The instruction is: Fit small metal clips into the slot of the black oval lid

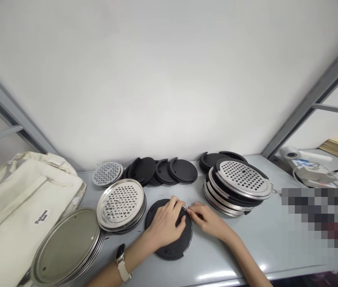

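A black round plate point(171, 252), with a thin shiny edge showing at its right side, lies on the grey table in front of me. My left hand point(167, 221) rests over it, fingers bent around its upper right rim and thumb on its face. At that rim my right hand point(206, 219) pinches a small shiny metal piece point(184, 208), whose exact shape is too small to tell. Left of the plate is a stack topped by a perforated metal grater disc point(123, 204). To the right stands a taller stack of black-rimmed grater discs point(243, 178), with a small ring at its side.
Several black discs point(183, 170) lie along the wall. A smaller grater disc point(107, 173), a stack of olive plates point(68, 247) and a cream cloth bag point(22, 215) are at left. A white device point(306, 169) sits at right, near metal frame posts point(312, 97).
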The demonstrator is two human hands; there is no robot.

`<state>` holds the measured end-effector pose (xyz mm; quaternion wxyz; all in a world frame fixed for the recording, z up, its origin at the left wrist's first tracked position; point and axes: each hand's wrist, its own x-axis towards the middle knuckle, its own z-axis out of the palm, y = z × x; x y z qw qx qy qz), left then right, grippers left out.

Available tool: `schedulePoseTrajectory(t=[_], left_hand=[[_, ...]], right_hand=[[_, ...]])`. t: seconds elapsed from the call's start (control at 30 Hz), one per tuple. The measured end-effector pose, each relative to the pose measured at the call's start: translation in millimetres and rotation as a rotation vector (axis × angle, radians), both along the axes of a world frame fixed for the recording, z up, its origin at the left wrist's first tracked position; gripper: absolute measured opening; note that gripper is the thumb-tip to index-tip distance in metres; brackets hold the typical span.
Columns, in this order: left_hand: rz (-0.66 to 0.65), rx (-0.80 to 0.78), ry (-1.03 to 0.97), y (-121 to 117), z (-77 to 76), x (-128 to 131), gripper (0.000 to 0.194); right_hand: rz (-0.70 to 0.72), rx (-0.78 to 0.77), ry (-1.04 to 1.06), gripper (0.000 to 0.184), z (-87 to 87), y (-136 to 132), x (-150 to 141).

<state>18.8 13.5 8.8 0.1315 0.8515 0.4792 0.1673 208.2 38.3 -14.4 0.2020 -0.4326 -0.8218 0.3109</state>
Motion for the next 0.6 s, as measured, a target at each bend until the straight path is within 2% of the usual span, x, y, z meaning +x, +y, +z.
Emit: schedulePoseTrajectory(t=[0.17,0.3,0.6], left_hand=[[-0.050,-0.055,-0.108,2.1,2.4,-3.2,0.029],[-0.038,-0.120,-0.197,5.3,1.5,-5.6,0.030],[-0.065,-0.164,-0.271,5.5,3.5,-6.4,0.037]], right_hand=[[0.010,0.025,0.003,0.041,1.5,-0.2,-0.1],[0.026,0.045,0.006,0.042,3.0,-0.2,-0.2],[0.027,0.059,0.009,0.043,1.8,1.1,-2.0]])
